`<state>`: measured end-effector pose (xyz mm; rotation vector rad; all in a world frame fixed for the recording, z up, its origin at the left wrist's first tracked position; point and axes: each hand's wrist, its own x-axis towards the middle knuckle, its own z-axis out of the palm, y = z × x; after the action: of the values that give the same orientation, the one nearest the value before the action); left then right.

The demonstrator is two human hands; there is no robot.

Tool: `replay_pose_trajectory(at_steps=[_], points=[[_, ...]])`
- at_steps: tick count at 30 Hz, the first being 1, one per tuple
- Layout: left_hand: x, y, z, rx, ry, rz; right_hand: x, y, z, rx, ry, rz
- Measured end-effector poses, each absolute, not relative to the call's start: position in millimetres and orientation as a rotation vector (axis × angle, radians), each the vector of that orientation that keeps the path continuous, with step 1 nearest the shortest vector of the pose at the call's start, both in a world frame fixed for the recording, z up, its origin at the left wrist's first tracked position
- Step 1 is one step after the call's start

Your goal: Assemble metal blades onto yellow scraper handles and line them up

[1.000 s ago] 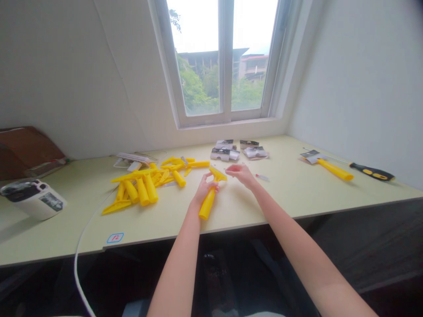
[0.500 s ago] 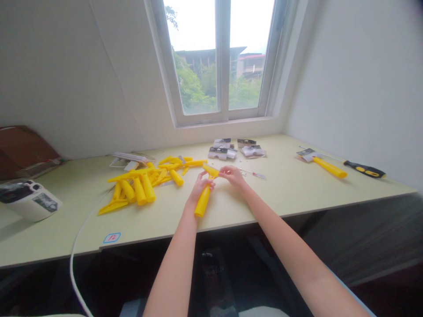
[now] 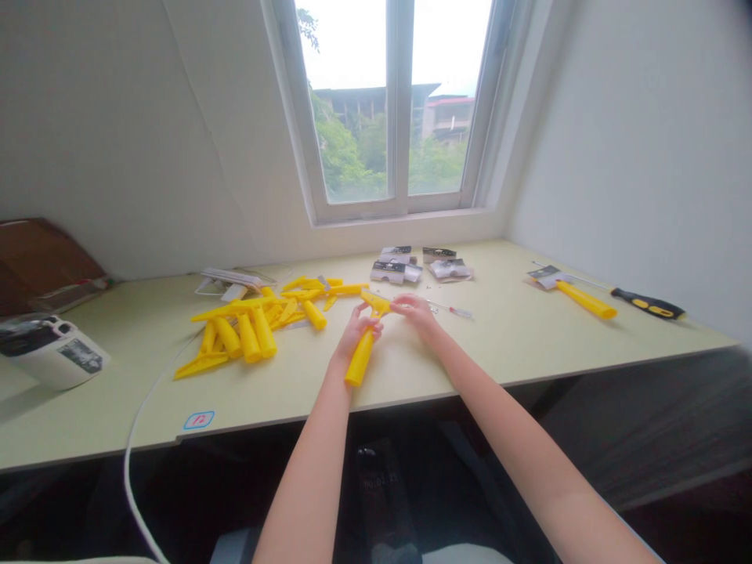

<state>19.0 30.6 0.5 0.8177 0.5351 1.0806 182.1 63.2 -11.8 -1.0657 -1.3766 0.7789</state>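
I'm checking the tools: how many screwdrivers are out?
2: a small one beside the right hand, a large one farther right; the yellow pile might hide more.

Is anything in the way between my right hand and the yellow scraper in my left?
Nothing visible. Your right hand is at the head of the yellow scraper, and the small screwdriver lies to that hand's right.
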Motion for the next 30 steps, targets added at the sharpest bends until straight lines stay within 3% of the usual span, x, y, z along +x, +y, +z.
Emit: replay_pose_trajectory(at_steps=[12, 24, 30], points=[[18.2, 34.6, -1.8, 0.804, 0.558, 1.124, 182.9, 59.0, -10.3, -1.063, -1.425, 0.797], [16.5, 42.8, -7.4, 0.740, 0.647, 1.242, 196.4, 62.9, -17.5, -1.408, -1.508, 0.447], [17.1, 44.0, -8.0, 0.704, 0.649, 1.276, 217.8, 17.5, -16.4, -1.332, -1.745, 0.562]])
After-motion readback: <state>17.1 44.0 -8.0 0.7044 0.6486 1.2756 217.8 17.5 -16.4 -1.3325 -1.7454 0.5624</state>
